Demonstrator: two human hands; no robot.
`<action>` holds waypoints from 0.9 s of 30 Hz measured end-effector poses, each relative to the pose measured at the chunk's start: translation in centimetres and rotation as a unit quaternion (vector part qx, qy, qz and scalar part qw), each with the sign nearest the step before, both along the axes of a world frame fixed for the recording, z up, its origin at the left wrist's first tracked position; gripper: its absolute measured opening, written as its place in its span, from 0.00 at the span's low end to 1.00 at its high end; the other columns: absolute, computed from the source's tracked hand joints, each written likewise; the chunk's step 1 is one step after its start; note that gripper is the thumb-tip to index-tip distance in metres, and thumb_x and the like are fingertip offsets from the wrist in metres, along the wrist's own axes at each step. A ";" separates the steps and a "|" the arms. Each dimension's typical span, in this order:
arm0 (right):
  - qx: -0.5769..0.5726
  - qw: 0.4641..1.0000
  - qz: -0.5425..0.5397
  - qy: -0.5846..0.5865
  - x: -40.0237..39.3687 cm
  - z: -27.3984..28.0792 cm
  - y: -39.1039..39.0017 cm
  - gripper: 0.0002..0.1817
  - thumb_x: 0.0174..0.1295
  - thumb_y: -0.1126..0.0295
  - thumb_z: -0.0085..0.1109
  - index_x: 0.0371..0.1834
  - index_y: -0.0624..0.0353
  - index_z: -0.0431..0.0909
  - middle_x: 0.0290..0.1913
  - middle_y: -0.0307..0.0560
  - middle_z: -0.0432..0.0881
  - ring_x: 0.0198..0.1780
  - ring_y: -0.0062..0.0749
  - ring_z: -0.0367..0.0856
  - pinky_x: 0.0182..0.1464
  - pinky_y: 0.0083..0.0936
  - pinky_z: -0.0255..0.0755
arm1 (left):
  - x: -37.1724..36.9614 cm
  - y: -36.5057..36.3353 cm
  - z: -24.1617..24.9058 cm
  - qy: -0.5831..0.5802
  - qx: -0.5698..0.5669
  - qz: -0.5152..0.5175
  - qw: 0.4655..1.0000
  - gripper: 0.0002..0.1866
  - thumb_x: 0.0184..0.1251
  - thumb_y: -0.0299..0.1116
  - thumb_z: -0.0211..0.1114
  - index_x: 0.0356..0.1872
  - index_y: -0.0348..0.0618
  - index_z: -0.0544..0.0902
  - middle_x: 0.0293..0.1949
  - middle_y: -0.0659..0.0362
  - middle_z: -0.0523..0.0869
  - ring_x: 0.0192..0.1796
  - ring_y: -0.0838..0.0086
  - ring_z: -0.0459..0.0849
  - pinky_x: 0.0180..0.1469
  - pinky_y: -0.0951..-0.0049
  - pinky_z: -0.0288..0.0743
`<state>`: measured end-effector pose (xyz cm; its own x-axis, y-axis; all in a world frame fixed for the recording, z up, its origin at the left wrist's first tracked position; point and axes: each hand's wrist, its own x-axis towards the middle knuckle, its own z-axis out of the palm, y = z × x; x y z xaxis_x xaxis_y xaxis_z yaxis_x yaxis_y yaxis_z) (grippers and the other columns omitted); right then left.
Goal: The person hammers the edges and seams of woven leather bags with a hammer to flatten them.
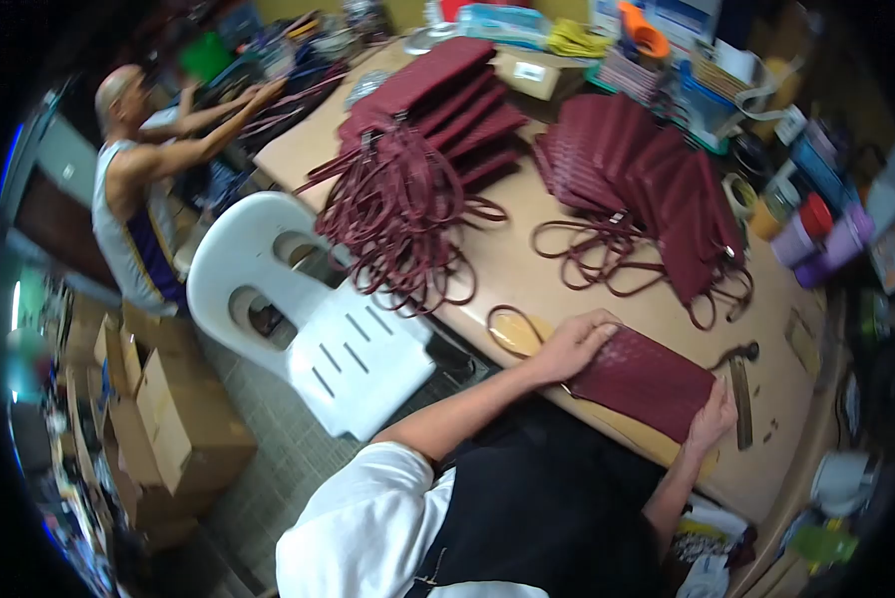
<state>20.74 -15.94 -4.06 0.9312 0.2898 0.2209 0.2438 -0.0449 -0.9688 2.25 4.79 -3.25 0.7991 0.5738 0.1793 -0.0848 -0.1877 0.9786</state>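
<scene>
A dark red textured pouch (645, 384) lies flat at the table's near edge, held at both ends. My left hand (579, 344) grips its left end, with the thumb on top and a thin wrist strap looping out beside it. At the right end, my right hand (714, 414) pinches the edge. Just right of that hand a hammer (742, 399) with a wooden handle rests on the table. Beyond the pouch, a fanned row of similar red pouches (632, 164) has straps trailing forward. A taller stack of pouches (432, 100) stands farther left, its many straps (397, 209) hanging over the table edge.
A white plastic chair (358, 349) stands against the table's left side. Cardboard boxes (183, 419) sit on the floor at left. Another person (138, 189) works at the far left. Containers, a purple tumbler (836, 244) and supplies crowd the back and right edges of the table (512, 264).
</scene>
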 end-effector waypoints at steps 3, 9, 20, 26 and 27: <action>-0.040 0.999 -0.026 -0.020 -0.4 0.2 -0.4 0.16 0.73 0.65 0.50 0.32 0.68 0.76 0.29 0.34 0.73 0.34 0.17 0.68 0.37 0.19 0.66 | -0.8 0.5 2.2 0.020 -0.177 -0.123 0.976 0.15 0.72 0.28 0.59 0.55 0.33 0.77 0.43 0.61 0.85 0.42 0.79 0.81 0.47 0.76 0.75; 0.025 0.997 0.063 -0.043 0.5 -1.5 -1.6 0.08 0.66 0.70 0.63 0.33 0.63 0.77 0.28 0.32 0.74 0.30 0.15 0.68 0.35 0.15 0.66 | -1.3 1.0 1.3 0.014 -0.243 -0.173 0.954 0.18 0.70 0.26 0.62 0.59 0.34 0.75 0.45 0.61 0.84 0.44 0.83 0.80 0.47 0.80 0.75; 0.041 0.994 0.081 -0.055 -1.7 1.2 0.1 0.08 0.63 0.73 0.66 0.37 0.62 0.76 0.29 0.33 0.77 0.32 0.14 0.73 0.37 0.15 0.70 | -0.6 -0.3 -0.1 -0.003 -0.146 -0.029 0.989 0.17 0.79 0.39 0.52 0.34 0.37 0.80 0.28 0.69 0.79 0.32 0.87 0.71 0.36 0.83 0.66; -0.015 0.996 0.086 0.022 -1.0 -0.1 0.3 0.09 0.71 0.70 0.55 0.33 0.63 0.74 0.25 0.32 0.73 0.29 0.13 0.67 0.32 0.15 0.65 | -0.3 -0.1 0.5 0.032 -0.111 0.034 0.993 0.14 0.78 0.39 0.56 0.36 0.37 0.79 0.24 0.71 0.69 0.28 0.86 0.63 0.31 0.83 0.59; -0.014 0.995 0.093 0.027 -1.1 0.1 0.6 0.09 0.71 0.70 0.55 0.33 0.63 0.74 0.25 0.32 0.73 0.29 0.13 0.67 0.32 0.15 0.65 | -0.3 0.5 1.0 0.037 -0.110 0.041 0.992 0.14 0.78 0.39 0.56 0.36 0.37 0.79 0.24 0.71 0.69 0.28 0.86 0.63 0.31 0.83 0.59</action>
<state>19.68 -15.33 -4.00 0.8714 0.4631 0.1619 0.1982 -0.0304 -0.9797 1.94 5.26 -2.24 0.7542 0.6565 -0.0150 -0.0051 0.0287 0.9996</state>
